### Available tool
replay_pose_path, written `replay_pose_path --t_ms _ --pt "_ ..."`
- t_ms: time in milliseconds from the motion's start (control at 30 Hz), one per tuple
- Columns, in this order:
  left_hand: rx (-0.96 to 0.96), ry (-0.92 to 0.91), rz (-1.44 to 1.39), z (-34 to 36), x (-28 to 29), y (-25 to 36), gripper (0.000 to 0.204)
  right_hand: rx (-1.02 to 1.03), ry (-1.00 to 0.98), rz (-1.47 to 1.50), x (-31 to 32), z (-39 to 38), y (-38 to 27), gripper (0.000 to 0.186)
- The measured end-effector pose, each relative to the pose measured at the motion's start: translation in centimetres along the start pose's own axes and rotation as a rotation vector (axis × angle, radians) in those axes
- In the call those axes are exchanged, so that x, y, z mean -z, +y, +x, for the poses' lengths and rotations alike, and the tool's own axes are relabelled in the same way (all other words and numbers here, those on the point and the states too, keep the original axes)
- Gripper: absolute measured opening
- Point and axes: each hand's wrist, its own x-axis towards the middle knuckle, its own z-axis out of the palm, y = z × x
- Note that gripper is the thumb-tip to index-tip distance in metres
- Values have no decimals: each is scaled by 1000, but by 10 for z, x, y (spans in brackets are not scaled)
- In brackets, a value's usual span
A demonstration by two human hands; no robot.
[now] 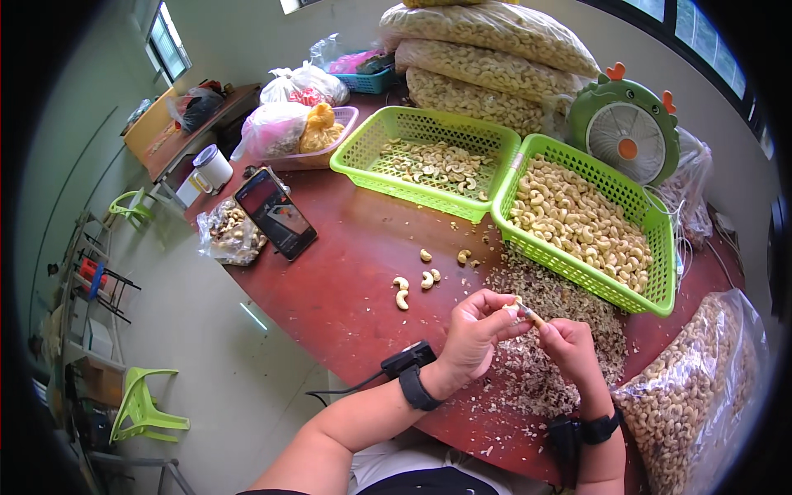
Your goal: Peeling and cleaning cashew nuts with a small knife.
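Peeling works best over the husk pile (551,346): left hand (474,330) fingers pinch the cashew (516,308) closed; right hand (571,346) fingers grip a small tool (533,318), scraping lightly.

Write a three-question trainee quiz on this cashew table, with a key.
1. True or false: the left hand and right hand meet over the heap of peelings.
2. Which green basket is fuller: A, the left basket, or B, the right basket?
3. Fill in: the phone lies beside a small clear ____ of nuts.

Key: 1 true. 2 B. 3 bag. The left hand pinches a cashew; the right hand holds a small tool against it.
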Motion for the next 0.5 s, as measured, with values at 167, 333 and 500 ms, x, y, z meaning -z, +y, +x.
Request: replay_pose_path --t_ms 167,333,500 --pt "6 -41 -88 2 2 -4 8 -30 9 23 3 -1 -2 33" --pt "56 9 -60 1 5 1 10 -50 -10 94 1 1 0 34" --pt "112 0 -100 4 -5 1 17 -58 -13 99 9 -4 -4 34"
